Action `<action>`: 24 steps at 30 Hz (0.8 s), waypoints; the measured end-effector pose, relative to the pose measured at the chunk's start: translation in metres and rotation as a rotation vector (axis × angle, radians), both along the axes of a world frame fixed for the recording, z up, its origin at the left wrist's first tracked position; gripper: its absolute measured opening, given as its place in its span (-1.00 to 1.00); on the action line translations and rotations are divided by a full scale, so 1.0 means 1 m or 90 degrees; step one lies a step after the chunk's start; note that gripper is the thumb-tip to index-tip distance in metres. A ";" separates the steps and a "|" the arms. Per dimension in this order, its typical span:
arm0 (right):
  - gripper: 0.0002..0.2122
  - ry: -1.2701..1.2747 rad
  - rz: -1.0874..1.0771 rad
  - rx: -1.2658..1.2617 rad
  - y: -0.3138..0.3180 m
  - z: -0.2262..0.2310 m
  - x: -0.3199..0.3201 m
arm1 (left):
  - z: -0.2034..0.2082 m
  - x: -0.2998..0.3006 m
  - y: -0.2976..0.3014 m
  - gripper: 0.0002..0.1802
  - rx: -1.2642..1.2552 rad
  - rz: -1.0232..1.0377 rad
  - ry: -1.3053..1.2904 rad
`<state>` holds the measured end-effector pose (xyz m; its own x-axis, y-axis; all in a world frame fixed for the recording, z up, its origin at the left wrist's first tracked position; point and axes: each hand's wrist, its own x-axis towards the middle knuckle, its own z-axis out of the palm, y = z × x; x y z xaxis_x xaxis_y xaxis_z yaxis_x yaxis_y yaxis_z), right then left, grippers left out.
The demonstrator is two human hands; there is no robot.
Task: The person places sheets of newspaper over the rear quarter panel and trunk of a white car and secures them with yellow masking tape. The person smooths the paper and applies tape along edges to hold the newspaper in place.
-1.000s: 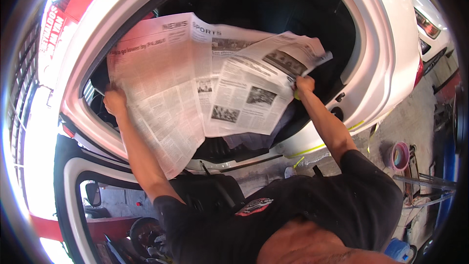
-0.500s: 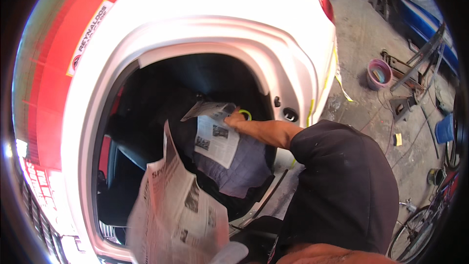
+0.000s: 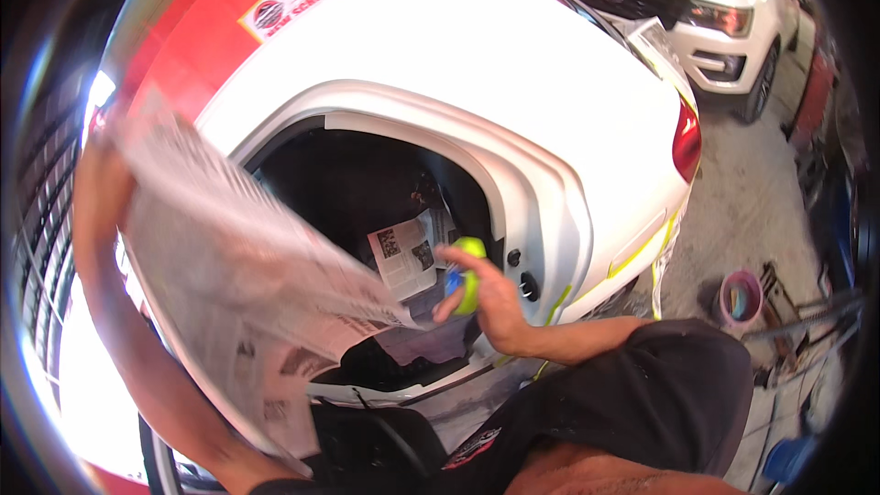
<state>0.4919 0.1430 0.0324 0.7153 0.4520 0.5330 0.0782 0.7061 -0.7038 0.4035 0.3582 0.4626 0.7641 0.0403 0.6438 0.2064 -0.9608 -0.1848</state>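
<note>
My left hand (image 3: 108,160), blurred and raised at the far left, grips the upper corner of a large newspaper sheet (image 3: 247,266). The sheet spreads slantwise toward the car's open door frame, its lower right corner close to my right hand (image 3: 495,304). A yellow-green roll of tape (image 3: 471,261) with a blue inner side sits in my right hand, between the thumb and fingers. Beyond it, inside the dark opening of the white car (image 3: 550,174), lies another piece of newspaper (image 3: 401,258). A grey-purple cloth (image 3: 426,341) shows below that piece.
Yellow-green tape (image 3: 642,252) and hanging paper edge the car near its red tail light (image 3: 686,142). Another white car (image 3: 706,18) is parked at the upper right. A pink bucket (image 3: 739,299) and metal stands are on the concrete floor at right. A red wall (image 3: 202,18) stands behind.
My right hand has come back out of the car's opening with the tape roll. My left hand has risen into view at the left, lifting and spreading the large newspaper sheet. The view has shifted.
</note>
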 end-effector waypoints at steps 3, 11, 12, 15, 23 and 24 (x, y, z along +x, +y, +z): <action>-0.19 -0.279 -0.275 0.049 -0.042 0.025 0.018 | 0.088 0.026 0.039 -0.52 -0.189 -0.008 -0.079; -0.33 -0.275 -0.478 -0.195 -0.080 0.096 0.113 | 0.119 0.073 0.032 -0.29 -0.250 0.201 -0.001; -0.38 -0.190 -0.393 -0.208 -0.093 0.110 0.127 | 0.106 0.075 0.035 -0.30 -0.264 0.175 0.008; -0.49 -0.204 -0.312 -0.334 -0.119 0.129 0.153 | 0.094 0.080 0.035 -0.34 -0.290 0.110 0.040; -0.52 -0.675 -0.768 -0.148 -0.071 0.132 0.099 | 0.097 0.095 0.118 -0.41 -0.342 0.091 -0.002; -0.51 -0.678 -0.784 -0.149 -0.060 0.134 0.105 | 0.100 0.098 0.128 -0.41 -0.303 0.096 -0.015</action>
